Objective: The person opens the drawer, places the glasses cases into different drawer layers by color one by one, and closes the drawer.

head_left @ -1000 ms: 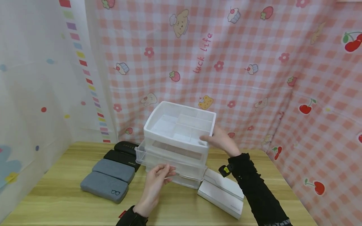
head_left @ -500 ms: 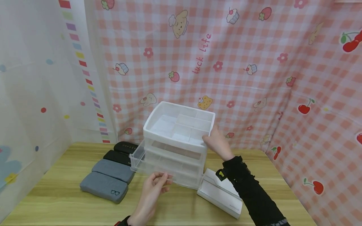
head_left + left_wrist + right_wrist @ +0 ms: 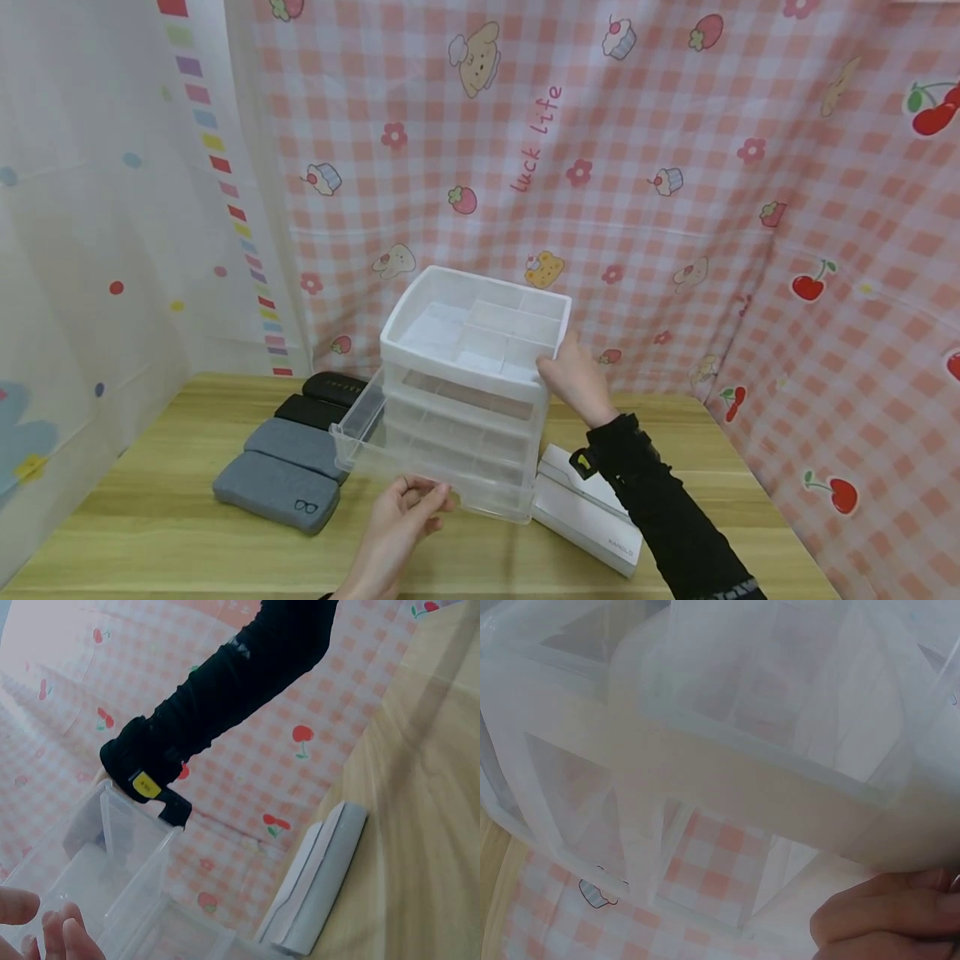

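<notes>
A white plastic drawer organizer (image 3: 457, 377) with a divided open top tray stands on the table. A clear drawer (image 3: 362, 437) sticks out of its front, low down. My left hand (image 3: 401, 533) pinches the drawer's front edge between thumb and fingers; in the left wrist view the fingers (image 3: 64, 934) overlap the clear plastic. My right hand (image 3: 577, 379) grips the organizer's right side just below the top rim, its far fingers hidden behind the wall. The right wrist view shows curled fingers (image 3: 885, 911) against the white frame (image 3: 765, 787).
Left of the organizer lie two grey glasses cases, the nearer one (image 3: 273, 492) with a glasses print, and two black cases (image 3: 311, 411) behind. On the right are two white cases, the front one (image 3: 585, 521) close beside the organizer. Checked cloth (image 3: 660, 275) hangs behind.
The clear drawer has slid further out toward me, drawn by my left hand, which moved down and slightly left. My right hand keeps its hold on the organizer, which has hardly moved.
</notes>
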`<state>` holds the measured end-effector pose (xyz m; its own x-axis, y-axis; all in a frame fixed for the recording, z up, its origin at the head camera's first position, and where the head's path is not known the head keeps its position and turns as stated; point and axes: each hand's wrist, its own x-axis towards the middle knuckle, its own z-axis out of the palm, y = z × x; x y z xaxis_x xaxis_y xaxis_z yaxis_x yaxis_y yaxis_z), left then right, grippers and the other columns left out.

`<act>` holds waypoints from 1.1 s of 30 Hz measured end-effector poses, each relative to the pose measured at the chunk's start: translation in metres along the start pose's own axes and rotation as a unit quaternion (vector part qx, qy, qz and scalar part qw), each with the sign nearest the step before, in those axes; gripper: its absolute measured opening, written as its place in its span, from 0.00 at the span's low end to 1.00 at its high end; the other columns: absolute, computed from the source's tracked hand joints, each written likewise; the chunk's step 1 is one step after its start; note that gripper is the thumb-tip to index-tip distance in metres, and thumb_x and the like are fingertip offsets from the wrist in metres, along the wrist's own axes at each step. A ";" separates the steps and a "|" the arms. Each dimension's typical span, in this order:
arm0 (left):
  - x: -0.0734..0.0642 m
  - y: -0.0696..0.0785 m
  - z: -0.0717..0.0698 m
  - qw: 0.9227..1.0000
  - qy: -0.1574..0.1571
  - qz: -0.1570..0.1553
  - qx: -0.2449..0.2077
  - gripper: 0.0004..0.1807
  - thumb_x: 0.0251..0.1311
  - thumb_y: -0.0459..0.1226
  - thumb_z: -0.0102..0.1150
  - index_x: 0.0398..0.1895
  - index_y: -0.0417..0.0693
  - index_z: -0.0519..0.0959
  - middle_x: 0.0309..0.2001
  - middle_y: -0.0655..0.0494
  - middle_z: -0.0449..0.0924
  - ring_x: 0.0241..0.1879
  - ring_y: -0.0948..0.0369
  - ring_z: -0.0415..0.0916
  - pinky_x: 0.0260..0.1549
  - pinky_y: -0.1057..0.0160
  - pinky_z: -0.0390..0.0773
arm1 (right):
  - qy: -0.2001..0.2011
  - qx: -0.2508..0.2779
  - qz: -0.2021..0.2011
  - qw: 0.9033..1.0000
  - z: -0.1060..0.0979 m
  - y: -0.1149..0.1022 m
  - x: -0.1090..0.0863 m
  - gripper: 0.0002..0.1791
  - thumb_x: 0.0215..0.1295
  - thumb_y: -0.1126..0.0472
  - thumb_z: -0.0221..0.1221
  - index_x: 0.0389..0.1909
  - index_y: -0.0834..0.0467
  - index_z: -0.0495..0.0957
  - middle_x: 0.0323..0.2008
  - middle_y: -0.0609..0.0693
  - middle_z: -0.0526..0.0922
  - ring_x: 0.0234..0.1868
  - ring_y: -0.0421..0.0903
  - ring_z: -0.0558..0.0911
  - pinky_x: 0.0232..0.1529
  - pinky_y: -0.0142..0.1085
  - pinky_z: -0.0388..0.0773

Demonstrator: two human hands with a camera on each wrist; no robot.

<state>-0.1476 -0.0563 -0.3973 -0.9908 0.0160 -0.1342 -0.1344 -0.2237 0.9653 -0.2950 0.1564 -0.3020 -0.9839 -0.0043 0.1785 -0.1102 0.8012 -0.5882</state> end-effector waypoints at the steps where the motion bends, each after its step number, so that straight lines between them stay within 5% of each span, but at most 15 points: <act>1: -0.001 0.000 0.000 1.000 0.000 -0.002 0.001 0.16 0.63 0.40 0.57 0.45 0.39 0.67 0.34 0.62 0.81 0.36 0.67 0.78 0.36 0.68 0.76 | -0.001 0.002 -0.001 1.000 0.000 0.000 0.000 0.33 0.60 0.56 0.48 0.65 0.65 0.55 0.50 0.63 0.77 0.40 0.53 0.77 0.32 0.38 0.70; 8: -0.003 -0.002 -0.003 1.000 0.008 0.017 0.020 0.17 0.63 0.39 0.57 0.47 0.37 0.67 0.36 0.60 0.80 0.37 0.66 0.77 0.35 0.68 0.76 | 0.000 0.002 -0.004 1.000 0.000 -0.003 0.000 0.34 0.60 0.56 0.48 0.66 0.65 0.54 0.50 0.63 0.77 0.39 0.52 0.76 0.32 0.38 0.70; 12: -0.002 -0.004 -0.013 0.996 -0.016 0.042 0.075 0.17 0.62 0.36 0.58 0.49 0.34 0.69 0.41 0.52 0.81 0.38 0.66 0.78 0.36 0.68 0.76 | 0.001 0.005 -0.005 1.000 0.000 -0.003 0.000 0.33 0.60 0.56 0.48 0.66 0.65 0.55 0.50 0.63 0.77 0.39 0.53 0.76 0.33 0.38 0.70; 14: 0.000 -0.005 -0.024 0.987 -0.057 0.068 0.131 0.18 0.61 0.35 0.59 0.49 0.32 0.70 0.43 0.46 0.81 0.38 0.68 0.77 0.38 0.69 0.76 | 0.000 0.006 -0.004 1.000 0.000 -0.002 0.000 0.33 0.60 0.56 0.48 0.66 0.65 0.55 0.50 0.63 0.77 0.39 0.53 0.76 0.33 0.38 0.70; 16: 0.004 -0.006 -0.038 0.969 -0.107 0.101 0.199 0.17 0.60 0.35 0.60 0.47 0.32 0.71 0.43 0.43 0.80 0.38 0.71 0.76 0.37 0.70 0.76 | -0.001 0.009 -0.004 1.000 0.001 -0.001 0.000 0.33 0.61 0.56 0.48 0.66 0.65 0.54 0.51 0.63 0.77 0.39 0.53 0.76 0.33 0.38 0.70; 19: 0.010 -0.006 -0.064 0.922 -0.167 0.159 0.311 0.15 0.58 0.36 0.62 0.45 0.35 0.75 0.40 0.41 0.82 0.36 0.70 0.77 0.33 0.71 0.75 | -0.002 0.012 -0.006 1.000 0.001 0.000 0.000 0.33 0.62 0.56 0.48 0.67 0.64 0.53 0.52 0.63 0.76 0.40 0.53 0.76 0.32 0.38 0.70; 23: 0.018 -0.001 -0.099 0.831 -0.178 0.230 0.475 0.15 0.51 0.33 0.67 0.43 0.41 0.77 0.37 0.47 0.83 0.34 0.59 0.80 0.28 0.68 0.76 | 0.002 0.008 -0.009 1.000 0.001 0.002 0.001 0.34 0.61 0.56 0.48 0.67 0.64 0.54 0.51 0.63 0.76 0.39 0.52 0.76 0.32 0.38 0.70; 27: 0.022 0.005 -0.126 0.729 -0.112 0.272 0.618 0.20 0.43 0.29 0.71 0.43 0.42 0.78 0.38 0.51 0.83 0.37 0.52 0.80 0.33 0.60 0.79 | 0.005 0.008 -0.012 1.000 0.001 0.002 0.000 0.34 0.61 0.56 0.48 0.66 0.65 0.54 0.51 0.64 0.77 0.38 0.52 0.76 0.31 0.38 0.69; 30: 0.025 0.009 -0.143 0.671 -0.050 0.255 0.695 0.23 0.41 0.25 0.70 0.44 0.43 0.78 0.43 0.50 0.81 0.42 0.48 0.78 0.35 0.51 0.79 | 0.005 0.012 -0.017 1.000 0.001 0.002 0.000 0.34 0.61 0.57 0.48 0.67 0.65 0.53 0.51 0.64 0.77 0.38 0.52 0.76 0.31 0.37 0.70; 33: 0.030 0.010 -0.159 0.627 -0.015 0.240 0.741 0.27 0.39 0.21 0.68 0.47 0.43 0.77 0.46 0.46 0.79 0.47 0.44 0.75 0.36 0.43 0.77 | 0.009 0.011 -0.020 1.000 0.001 0.001 0.000 0.34 0.61 0.56 0.48 0.67 0.65 0.53 0.51 0.65 0.77 0.38 0.53 0.76 0.31 0.38 0.70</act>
<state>-0.1767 -0.2130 -0.4275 -0.9193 0.3162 0.2344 0.3349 0.9412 0.0436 -0.2953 0.1566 -0.3036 -0.9761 -0.0249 0.2158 -0.1522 0.7873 -0.5975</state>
